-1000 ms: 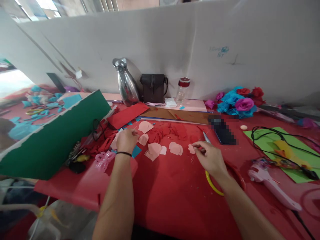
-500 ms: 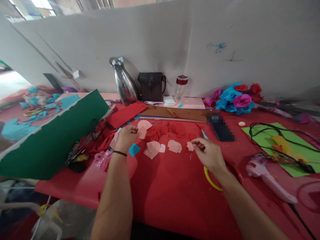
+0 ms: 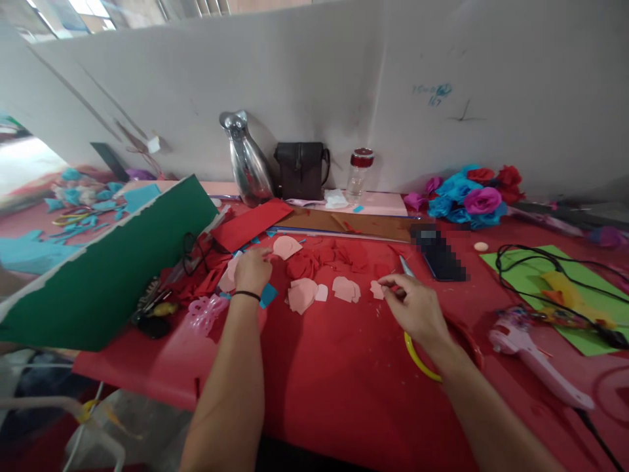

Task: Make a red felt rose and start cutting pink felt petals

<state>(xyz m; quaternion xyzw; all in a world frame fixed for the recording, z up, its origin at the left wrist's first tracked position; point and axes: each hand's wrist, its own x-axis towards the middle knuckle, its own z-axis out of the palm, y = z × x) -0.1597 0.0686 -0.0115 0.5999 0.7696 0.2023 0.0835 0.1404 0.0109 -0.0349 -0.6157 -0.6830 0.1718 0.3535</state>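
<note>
My right hand [image 3: 415,308] is closed, its thumb and fingertips pinching the edge of a small pink paper cutout [image 3: 376,290] at the table surface. My left hand [image 3: 252,270], wearing a dark band at the wrist, is over the left side of the table; its fingers are mostly hidden and blurred. Close by it are a stack of rounded pink paper pieces [image 3: 285,247], more pink pieces [image 3: 228,278] partly behind the hand, and a blue paper piece [image 3: 268,295]. Between my hands lie a larger pink petal stack [image 3: 302,295], a small pale cutout [image 3: 321,292] and a middle pink stack [image 3: 346,289].
Red scraps [image 3: 334,257] lie behind the cutouts. A green board [image 3: 113,275] stands at left. A yellow-rimmed round item [image 3: 417,360] is under my right forearm; a pink glue gun [image 3: 538,364], cable and phone [image 3: 439,255] are at right. A steel jug [image 3: 249,164] stands behind.
My left hand has turned and drawn slightly away from the rounded pink stack. My right hand keeps its pinch on the small cutout. The whole view has shifted a little.
</note>
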